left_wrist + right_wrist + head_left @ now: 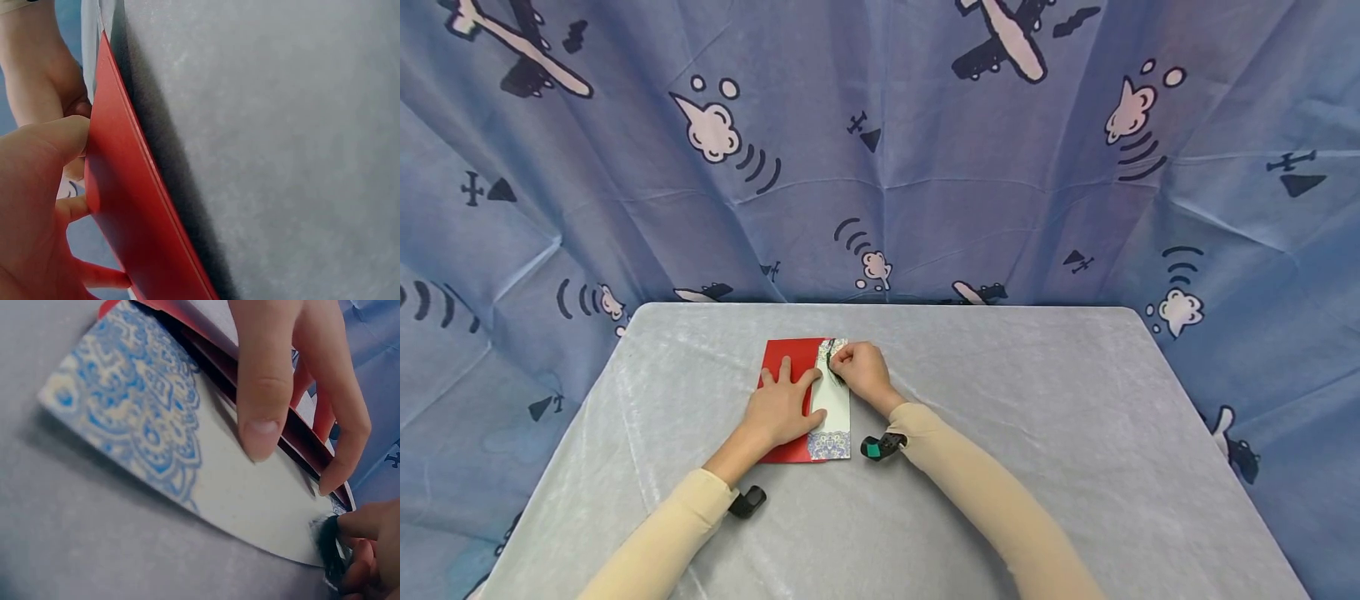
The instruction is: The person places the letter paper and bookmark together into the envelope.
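A red booklet or folder (793,350) lies on the table, left of its middle. Along its right side shows a white panel (831,412) with blue floral patterns at its top and bottom ends. My left hand (778,410) rests spread across the red cover, its thumb and a fingertip on the white panel. At the panel's upper end my right hand (862,372) pinches a dark tassel (328,547). In the left wrist view the red cover (125,175) stands slightly off the tabletop along its near edge. What lies between the layers is mostly hidden.
Grey cloth covers the table (1037,400). Behind it hangs a blue curtain (925,208) printed with planes and clouds. A black wrist camera (882,447) sits near the booklet's lower right corner, and another camera (748,502) is below its lower left.
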`<control>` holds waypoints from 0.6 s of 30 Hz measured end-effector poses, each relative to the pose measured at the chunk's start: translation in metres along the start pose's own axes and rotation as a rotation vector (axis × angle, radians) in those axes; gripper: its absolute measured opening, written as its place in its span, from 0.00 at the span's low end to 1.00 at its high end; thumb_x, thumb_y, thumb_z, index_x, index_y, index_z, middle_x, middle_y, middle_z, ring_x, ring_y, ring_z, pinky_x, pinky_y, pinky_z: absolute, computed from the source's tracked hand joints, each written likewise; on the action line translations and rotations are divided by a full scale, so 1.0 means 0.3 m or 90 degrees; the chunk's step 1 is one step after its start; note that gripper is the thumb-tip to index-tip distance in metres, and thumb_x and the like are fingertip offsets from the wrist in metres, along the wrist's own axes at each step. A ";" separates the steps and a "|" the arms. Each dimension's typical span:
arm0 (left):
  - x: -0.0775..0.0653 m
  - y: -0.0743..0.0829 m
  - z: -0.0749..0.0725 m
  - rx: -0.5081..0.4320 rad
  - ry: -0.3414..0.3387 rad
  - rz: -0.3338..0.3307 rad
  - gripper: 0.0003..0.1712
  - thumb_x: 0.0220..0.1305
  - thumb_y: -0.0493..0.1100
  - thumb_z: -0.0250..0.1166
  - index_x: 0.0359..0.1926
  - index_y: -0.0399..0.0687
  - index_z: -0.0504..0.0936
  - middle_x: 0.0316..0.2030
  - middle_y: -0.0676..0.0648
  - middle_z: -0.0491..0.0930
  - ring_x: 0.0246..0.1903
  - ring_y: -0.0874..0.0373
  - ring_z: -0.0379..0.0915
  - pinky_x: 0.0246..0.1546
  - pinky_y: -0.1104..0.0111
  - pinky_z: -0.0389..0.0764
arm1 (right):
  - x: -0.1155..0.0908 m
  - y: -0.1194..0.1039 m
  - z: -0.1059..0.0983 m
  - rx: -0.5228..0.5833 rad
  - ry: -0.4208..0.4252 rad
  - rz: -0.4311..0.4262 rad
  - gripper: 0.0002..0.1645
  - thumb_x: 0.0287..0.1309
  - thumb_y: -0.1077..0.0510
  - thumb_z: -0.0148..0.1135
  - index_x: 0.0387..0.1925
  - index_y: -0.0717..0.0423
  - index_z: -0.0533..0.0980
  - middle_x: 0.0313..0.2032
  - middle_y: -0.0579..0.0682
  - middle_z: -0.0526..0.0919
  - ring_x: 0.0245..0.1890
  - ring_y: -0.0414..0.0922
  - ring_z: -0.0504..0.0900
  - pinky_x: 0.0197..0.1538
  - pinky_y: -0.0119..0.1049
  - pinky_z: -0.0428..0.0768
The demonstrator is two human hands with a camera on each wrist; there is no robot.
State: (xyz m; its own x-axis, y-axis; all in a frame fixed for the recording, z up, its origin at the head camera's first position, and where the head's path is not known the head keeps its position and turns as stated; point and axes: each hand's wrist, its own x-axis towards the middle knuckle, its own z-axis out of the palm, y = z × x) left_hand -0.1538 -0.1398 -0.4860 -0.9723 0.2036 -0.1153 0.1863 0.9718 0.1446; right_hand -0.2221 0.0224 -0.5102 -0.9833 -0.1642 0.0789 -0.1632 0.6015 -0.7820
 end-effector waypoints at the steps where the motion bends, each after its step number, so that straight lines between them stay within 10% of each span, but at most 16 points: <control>1: 0.000 0.000 0.000 0.000 0.000 0.000 0.41 0.57 0.64 0.64 0.70 0.60 0.67 0.72 0.26 0.58 0.63 0.17 0.60 0.40 0.40 0.83 | -0.001 0.000 -0.001 -0.003 -0.005 -0.001 0.06 0.56 0.60 0.67 0.27 0.55 0.86 0.24 0.50 0.87 0.21 0.35 0.74 0.29 0.26 0.72; 18: 0.000 -0.008 -0.004 -0.012 -0.005 0.003 0.41 0.58 0.64 0.63 0.71 0.60 0.66 0.72 0.26 0.57 0.63 0.16 0.60 0.44 0.39 0.82 | -0.032 0.020 -0.025 0.021 -0.036 -0.040 0.03 0.56 0.60 0.68 0.30 0.54 0.86 0.24 0.50 0.85 0.22 0.35 0.72 0.30 0.27 0.71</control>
State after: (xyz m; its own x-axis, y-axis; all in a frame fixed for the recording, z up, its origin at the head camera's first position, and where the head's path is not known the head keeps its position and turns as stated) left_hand -0.1544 -0.1422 -0.4853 -0.9703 0.2092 -0.1218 0.1882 0.9684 0.1635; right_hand -0.2143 0.0333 -0.5112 -0.9649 -0.2454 0.0935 -0.2204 0.5632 -0.7964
